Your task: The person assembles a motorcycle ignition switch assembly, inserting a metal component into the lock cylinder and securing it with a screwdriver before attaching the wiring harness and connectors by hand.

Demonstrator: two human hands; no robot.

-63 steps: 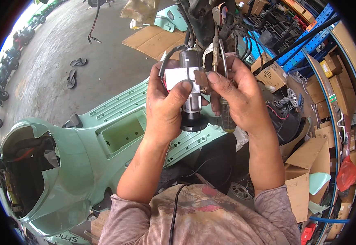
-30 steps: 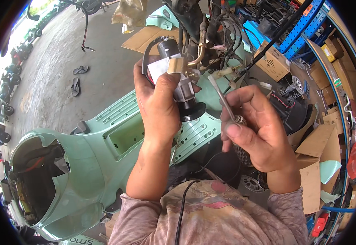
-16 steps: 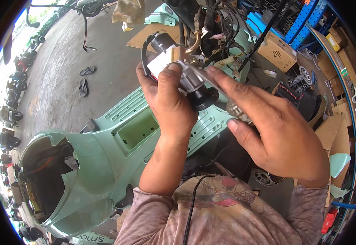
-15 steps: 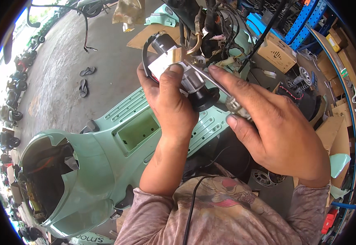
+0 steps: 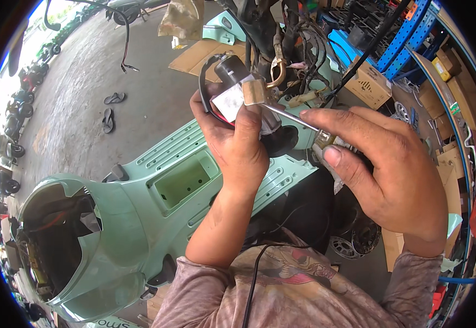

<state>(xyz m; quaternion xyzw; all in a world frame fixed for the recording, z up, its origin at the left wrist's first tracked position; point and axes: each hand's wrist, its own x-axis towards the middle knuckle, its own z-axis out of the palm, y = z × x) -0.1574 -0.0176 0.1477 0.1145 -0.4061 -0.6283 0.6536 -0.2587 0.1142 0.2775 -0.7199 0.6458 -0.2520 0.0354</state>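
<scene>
My left hand (image 5: 235, 145) grips a black and silver cylindrical motor-like part (image 5: 231, 71) with a white label and a black cable looping off its side. The thumb presses near a tan metal plate (image 5: 254, 92) on its front. My right hand (image 5: 391, 169) holds a screwdriver (image 5: 303, 122) between thumb and fingers, its translucent handle mostly covered by the hand. The shaft points left at the cylindrical part, with its tip at or behind the tan plate; whether it touches a screw is hidden. A brass-coloured bent pipe (image 5: 278, 74) stands just behind the plate.
Below my arms lies a mint-green scooter body (image 5: 123, 218) with a rectangular recess. Dark wiring (image 5: 306, 54) hangs beyond my hands. Cardboard boxes (image 5: 370, 85) and blue shelving (image 5: 410, 41) stand at right. Sandals (image 5: 108, 120) lie on the floor; parked scooters (image 5: 16, 126) line the left.
The cylindrical part has shifted slightly right and down in view and turned a little, showing more of the tan plate. My right hand and the screwdriver have moved slightly right and down.
</scene>
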